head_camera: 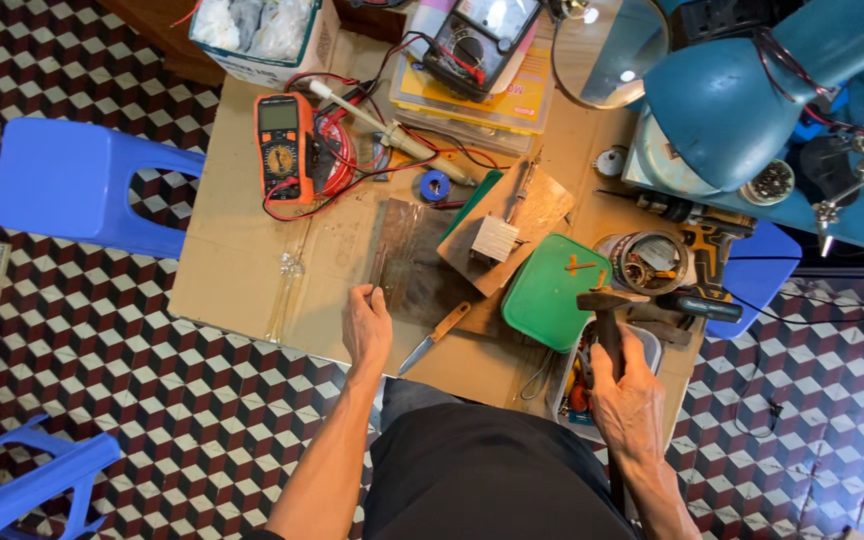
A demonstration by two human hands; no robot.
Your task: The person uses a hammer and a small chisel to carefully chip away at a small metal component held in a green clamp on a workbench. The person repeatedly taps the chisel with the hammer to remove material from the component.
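Low worktable [242,270] covered in cardboard, set on a checkered tile floor [152,400], with a blue plastic stool [72,180] to one side. A big teal desk lamp [742,100] hangs over the far right corner, its shade blocking whatever lies beneath. Top edge: a cardboard box [267,40] holding white bagged items, contents not readable, box cut off by the frame. Beside it a clear flat case [472,105] with an analog meter [477,40] on top. An orange multimeter [284,145] sits with red and black leads coiled beside it. Mid-table: a dull metal sheet [412,265], a wooden board [512,225] carrying a small ribbed metal block [495,238], a green lid [550,290]. A round tin [647,262] holds small metal bits, too jumbled to name. At the near right edge, a clear plastic tub [567,385] holds tools, mostly hidden by the wrist. The right hand [624,395] is clenched around the handle of a hammer [607,305], its head over the tub's far rim. The left hand [366,325] lies open, fingers flat, pressing on the near corner of the metal sheet. A wooden-handled knife [434,338] rests just right of it.
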